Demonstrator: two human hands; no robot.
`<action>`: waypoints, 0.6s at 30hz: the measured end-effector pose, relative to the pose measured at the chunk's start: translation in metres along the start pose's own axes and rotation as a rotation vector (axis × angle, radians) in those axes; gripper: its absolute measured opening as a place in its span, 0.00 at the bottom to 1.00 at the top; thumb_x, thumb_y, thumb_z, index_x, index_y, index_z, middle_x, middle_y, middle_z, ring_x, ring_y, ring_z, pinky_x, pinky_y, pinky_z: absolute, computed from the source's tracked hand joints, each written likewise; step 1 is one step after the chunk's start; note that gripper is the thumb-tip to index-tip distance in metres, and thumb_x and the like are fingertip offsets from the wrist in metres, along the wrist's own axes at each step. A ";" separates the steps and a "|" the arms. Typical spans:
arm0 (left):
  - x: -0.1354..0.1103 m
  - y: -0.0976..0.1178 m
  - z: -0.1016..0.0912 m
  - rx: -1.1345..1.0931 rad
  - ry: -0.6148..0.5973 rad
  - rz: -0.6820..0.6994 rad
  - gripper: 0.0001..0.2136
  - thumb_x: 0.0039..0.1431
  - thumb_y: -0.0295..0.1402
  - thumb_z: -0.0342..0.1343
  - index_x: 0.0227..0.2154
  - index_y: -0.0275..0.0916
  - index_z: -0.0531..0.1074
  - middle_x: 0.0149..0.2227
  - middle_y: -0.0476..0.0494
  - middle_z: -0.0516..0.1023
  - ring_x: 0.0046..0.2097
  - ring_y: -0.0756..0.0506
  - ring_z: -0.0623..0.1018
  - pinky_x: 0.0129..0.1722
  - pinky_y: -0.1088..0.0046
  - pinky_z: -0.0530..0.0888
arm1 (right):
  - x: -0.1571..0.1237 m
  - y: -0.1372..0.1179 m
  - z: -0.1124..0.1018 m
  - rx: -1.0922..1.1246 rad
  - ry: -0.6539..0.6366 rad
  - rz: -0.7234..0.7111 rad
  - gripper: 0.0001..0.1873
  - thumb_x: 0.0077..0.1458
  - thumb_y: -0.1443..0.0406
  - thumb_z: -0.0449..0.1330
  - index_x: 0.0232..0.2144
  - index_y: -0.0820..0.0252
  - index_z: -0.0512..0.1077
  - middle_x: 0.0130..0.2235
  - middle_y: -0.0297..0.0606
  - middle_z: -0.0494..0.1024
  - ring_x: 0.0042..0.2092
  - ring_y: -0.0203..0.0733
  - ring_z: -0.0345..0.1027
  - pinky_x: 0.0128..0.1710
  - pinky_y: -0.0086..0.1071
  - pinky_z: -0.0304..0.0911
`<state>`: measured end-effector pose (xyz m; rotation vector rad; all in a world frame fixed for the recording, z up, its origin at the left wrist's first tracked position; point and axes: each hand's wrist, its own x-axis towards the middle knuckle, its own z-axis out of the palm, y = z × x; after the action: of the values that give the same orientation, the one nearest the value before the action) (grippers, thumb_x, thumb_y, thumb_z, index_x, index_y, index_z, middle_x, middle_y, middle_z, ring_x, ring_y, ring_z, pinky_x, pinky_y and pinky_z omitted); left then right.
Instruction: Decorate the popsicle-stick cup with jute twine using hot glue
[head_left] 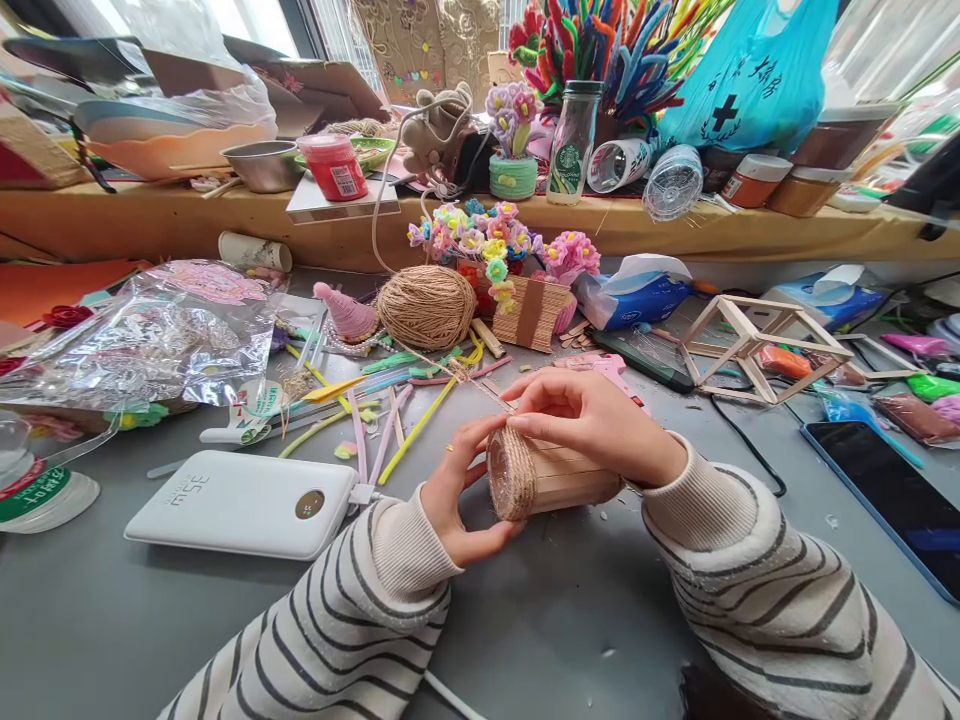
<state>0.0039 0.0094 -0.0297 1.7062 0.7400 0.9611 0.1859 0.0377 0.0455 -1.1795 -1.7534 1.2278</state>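
Observation:
A small cylinder covered in flat wooden sticks (574,485) lies on its side between my hands, its round end facing left. Several turns of jute twine (530,475) wrap the cylinder near that end. My left hand (461,490) grips the end rim, thumb below and fingers above. Over the top, my right hand (592,420) pinches with thumb and fingertips at the twine, its palm resting along the sticks. From there a strand runs back to the ball of twine (427,305). A pink glue gun (600,370) lies just behind my right hand.
A white power bank (244,505) with a cable sits left of my hands. Pipe-cleaner pieces (401,440) are scattered behind it. On the right are a wooden stick frame (765,350) and a phone (892,500). Jars and a glass bottle (571,150) line the back ledge.

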 end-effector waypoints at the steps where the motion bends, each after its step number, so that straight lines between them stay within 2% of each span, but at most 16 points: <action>1: -0.001 0.000 0.000 -0.009 -0.001 -0.019 0.38 0.41 0.27 0.60 0.57 0.52 0.52 0.56 0.41 0.57 0.56 0.39 0.64 0.53 0.58 0.69 | 0.000 0.000 0.000 -0.006 0.004 0.000 0.07 0.46 0.64 0.61 0.23 0.64 0.70 0.41 0.44 0.74 0.40 0.39 0.71 0.41 0.32 0.66; 7: -0.003 -0.002 -0.001 -0.012 0.008 -0.086 0.39 0.40 0.37 0.65 0.56 0.48 0.54 0.57 0.37 0.58 0.56 0.36 0.64 0.51 0.55 0.71 | -0.003 -0.002 0.006 -0.012 -0.017 -0.011 0.07 0.46 0.64 0.60 0.23 0.63 0.69 0.40 0.44 0.75 0.40 0.41 0.71 0.41 0.35 0.67; 13: -0.002 0.000 0.000 0.052 0.049 -0.071 0.34 0.40 0.34 0.64 0.53 0.47 0.57 0.52 0.39 0.62 0.54 0.37 0.67 0.47 0.58 0.74 | -0.003 -0.004 0.009 -0.034 -0.002 -0.025 0.07 0.46 0.64 0.61 0.23 0.63 0.70 0.39 0.45 0.75 0.42 0.43 0.70 0.42 0.35 0.66; 18: 0.000 0.001 -0.001 0.124 0.079 0.017 0.34 0.41 0.33 0.63 0.54 0.47 0.58 0.53 0.42 0.65 0.54 0.39 0.67 0.49 0.60 0.72 | -0.003 -0.002 0.008 -0.032 0.021 -0.046 0.07 0.46 0.64 0.60 0.23 0.63 0.70 0.40 0.44 0.75 0.41 0.42 0.71 0.41 0.35 0.67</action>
<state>0.0033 0.0098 -0.0281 1.7923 0.8535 1.0166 0.1795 0.0323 0.0451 -1.1602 -1.7810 1.1611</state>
